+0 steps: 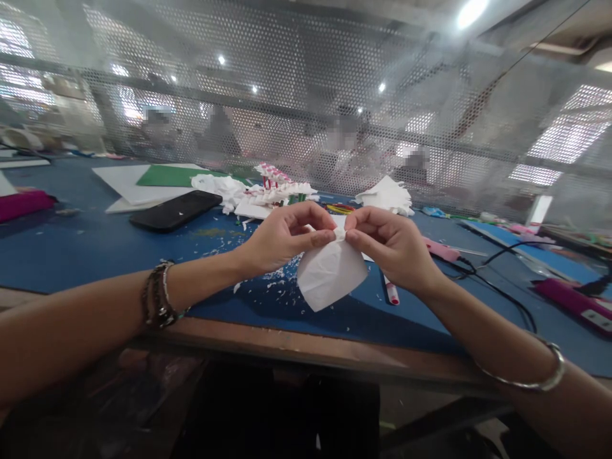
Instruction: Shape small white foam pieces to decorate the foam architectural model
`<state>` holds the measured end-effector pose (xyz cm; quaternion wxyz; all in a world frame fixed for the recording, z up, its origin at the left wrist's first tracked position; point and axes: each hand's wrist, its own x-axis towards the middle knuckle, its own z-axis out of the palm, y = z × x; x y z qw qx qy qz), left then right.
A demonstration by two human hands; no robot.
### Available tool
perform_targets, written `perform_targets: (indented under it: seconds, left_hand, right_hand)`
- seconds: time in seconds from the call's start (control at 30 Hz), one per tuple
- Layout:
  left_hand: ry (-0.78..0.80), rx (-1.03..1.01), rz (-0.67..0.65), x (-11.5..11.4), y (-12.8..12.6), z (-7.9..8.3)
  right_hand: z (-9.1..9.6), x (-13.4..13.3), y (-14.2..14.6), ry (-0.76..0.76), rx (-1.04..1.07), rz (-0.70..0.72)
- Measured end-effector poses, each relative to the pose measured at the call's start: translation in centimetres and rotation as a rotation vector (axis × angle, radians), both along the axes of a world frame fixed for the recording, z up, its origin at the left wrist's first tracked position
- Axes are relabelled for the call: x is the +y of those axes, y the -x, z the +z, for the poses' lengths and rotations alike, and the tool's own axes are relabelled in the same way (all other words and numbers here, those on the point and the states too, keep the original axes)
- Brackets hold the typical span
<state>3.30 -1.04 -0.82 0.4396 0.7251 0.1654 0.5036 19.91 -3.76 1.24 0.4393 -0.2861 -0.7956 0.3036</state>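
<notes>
The left hand (280, 243) and the right hand (402, 250) are close together above the blue counter (201, 268). The fingers (318, 240) of both hands are narrow, each thumb pressing toward the fingertips, and they hold the gathered top of a thin white sheet (329, 277). This sheet is between the two hands and hangs below the fingers, spreading like a small fan, with light creases on it.

Under the fingers and to their left, many small white scraps (282, 279) are scattered on the counter. Farther to the left of the fingers lies a black phone (176, 211), and behind it are flat white sheets (117, 180) with a green sheet (167, 175) on top. Beyond the fingers, slightly to the left, there is a group of white pieces with red parts (280, 190); beyond and to the right stands a pile of white pieces (385, 196).

Just right of the hanging sheet, below the right fingers, is a white marker with a red end (392, 293). Farther right of the fingers, a pink tool (442, 250) lies near a black cable (519, 303).
</notes>
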Motion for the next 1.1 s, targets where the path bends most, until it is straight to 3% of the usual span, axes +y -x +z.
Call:
perform_targets:
  seconds: [0.17, 0.37, 0.6, 0.77, 0.93, 1.1]
  left_hand:
    - [-0.128, -0.012, 0.084, 0.3, -0.1, -0.2]
    - [-0.43, 0.065, 0.281, 0.0, 0.3, -0.1]
    - [-0.607, 0.154, 0.333, -0.5, 0.4, 0.0]
    - [-0.629, 0.151, 0.323, -0.3, 0.5, -0.1]
    - [-0.684, 0.154, 0.316, -0.2, 0.7, 0.1]
    - [-0.643, 0.163, 0.296, -0.2, 0.7, 0.4]
  right_hand:
    - [-0.3, -0.1, 0.1, -0.209, -0.038, -0.11]
    - [-1.1, 0.0, 0.0, -0.525, -0.123, -0.253]
    - [-0.9, -0.5, 0.1, -0.794, -0.245, -0.359]
    - [-0.8, -0.5, 0.1, -0.76, -0.239, -0.314]
    - [-1.0, 0.0, -0.2, -0.556, -0.152, -0.169]
    - [-0.7, -0.2, 0.0, -0.421, -0.105, -0.166]
